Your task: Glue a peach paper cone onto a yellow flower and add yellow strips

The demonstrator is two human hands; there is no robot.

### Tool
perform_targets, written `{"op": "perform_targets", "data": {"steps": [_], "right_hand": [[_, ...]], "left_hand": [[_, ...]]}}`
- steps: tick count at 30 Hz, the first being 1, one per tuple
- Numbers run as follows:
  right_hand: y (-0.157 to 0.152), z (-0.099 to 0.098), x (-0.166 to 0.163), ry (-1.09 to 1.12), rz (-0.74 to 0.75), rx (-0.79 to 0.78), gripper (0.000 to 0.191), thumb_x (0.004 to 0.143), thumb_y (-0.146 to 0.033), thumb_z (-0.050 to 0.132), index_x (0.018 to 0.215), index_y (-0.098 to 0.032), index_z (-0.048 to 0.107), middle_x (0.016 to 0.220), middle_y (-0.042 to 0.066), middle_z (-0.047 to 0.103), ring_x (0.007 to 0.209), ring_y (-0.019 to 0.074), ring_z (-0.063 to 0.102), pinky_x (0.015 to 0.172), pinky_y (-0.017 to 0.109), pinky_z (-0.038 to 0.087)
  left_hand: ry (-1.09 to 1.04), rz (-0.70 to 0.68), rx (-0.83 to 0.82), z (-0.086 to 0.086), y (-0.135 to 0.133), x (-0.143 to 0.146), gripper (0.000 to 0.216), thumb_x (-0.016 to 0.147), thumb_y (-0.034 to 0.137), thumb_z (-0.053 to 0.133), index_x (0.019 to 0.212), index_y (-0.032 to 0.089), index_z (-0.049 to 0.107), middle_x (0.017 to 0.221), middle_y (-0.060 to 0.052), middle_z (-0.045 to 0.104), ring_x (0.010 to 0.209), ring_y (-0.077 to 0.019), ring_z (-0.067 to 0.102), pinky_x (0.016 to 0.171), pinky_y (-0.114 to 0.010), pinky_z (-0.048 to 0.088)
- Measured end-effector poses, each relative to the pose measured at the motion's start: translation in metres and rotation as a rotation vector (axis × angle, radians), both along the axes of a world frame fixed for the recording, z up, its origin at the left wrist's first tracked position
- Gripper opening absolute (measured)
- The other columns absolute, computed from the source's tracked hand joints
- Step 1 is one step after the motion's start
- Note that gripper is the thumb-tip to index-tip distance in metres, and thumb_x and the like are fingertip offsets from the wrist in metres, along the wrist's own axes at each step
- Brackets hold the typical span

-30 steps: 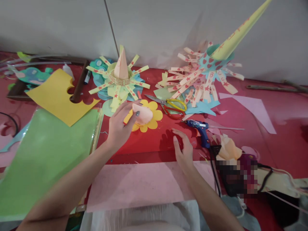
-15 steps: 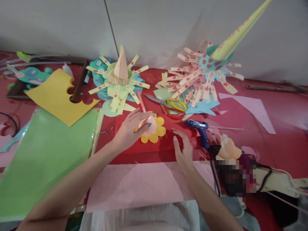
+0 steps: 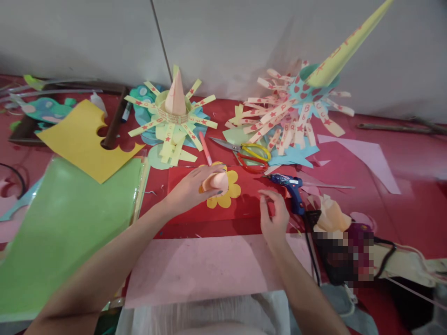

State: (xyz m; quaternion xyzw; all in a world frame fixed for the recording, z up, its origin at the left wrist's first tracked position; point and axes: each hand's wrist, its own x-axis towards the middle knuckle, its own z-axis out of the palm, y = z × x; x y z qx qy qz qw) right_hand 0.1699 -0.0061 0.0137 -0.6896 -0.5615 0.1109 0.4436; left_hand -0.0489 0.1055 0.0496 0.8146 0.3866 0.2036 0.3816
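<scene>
My left hand has its thumb and fingers round a small peach paper piece with a rolled or cone-like shape. That piece rests at the middle of a yellow paper flower, whose left petals are partly hidden by my hand. Under the flower lies a sheet of red paper. Over the right end of the red sheet, my right hand is half curled, thumb and fingers apart, holding nothing. Just beyond it is a blue glue gun.
Scissors and a pink marker lie behind the flower. Two paper hats with strips, a yellow-green one and a taller one, stand at the back. Green sheets lie left, pink paper in front.
My left fingers have closed in around the peach piece, which now looks more upright and rolled. My right hand has shifted slightly right, away from the flower.
</scene>
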Motion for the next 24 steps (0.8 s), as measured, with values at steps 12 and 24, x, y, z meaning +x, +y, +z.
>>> {"op": "perform_targets", "data": {"steps": [12,24], "right_hand": [[0.004,0.008,0.010,-0.215,-0.045,0.172,0.018,0.083,-0.011,0.050,0.094,-0.020,0.062,0.091,0.007,0.063,0.086,0.0175,0.059,0.077,0.034,0.050],[0.003,0.005,0.064,-0.159,-0.518,0.079,0.018,0.077,-0.023,0.051,0.092,-0.016,0.060,0.093,0.010,0.059,0.089,0.0210,0.055,0.080,0.038,0.047]], "left_hand": [[-0.029,0.168,0.349,-0.008,-0.007,0.007,0.048,0.084,0.034,0.058,0.126,0.020,0.042,0.125,-0.008,0.056,0.113,-0.0190,0.053,0.090,-0.033,0.047],[0.520,-0.118,0.889,-0.002,-0.074,0.028,0.019,0.083,0.001,0.044,0.091,0.009,0.058,0.080,-0.005,0.062,0.069,-0.0152,0.061,0.056,-0.026,0.048]]}}
